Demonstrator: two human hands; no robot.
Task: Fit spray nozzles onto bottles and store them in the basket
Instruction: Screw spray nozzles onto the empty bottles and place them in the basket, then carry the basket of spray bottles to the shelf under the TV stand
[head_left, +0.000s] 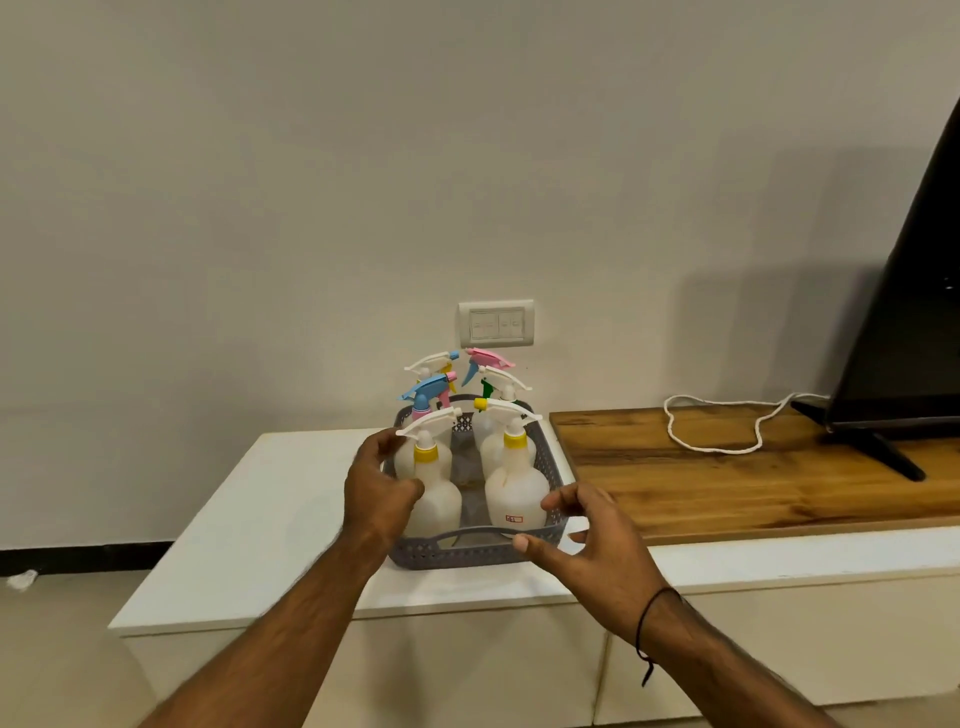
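My left hand (382, 486) is curled around the left side of the grey basket (470, 553), thumb against the near-left bottle (436, 499); whether it grips the rim or the bottle I cannot tell. The basket sits on the white cabinet top (249, 519) and holds six white bottles in two rows of three, each upright with a spray nozzle fitted. The near-right bottle (514, 491) carries a small label. My right hand (592, 540) is spread wide at the basket's near-right corner, holding nothing. Further right lie one white cord (717, 421) and one dark screen (904, 312) on the wooden shelf (727, 488).
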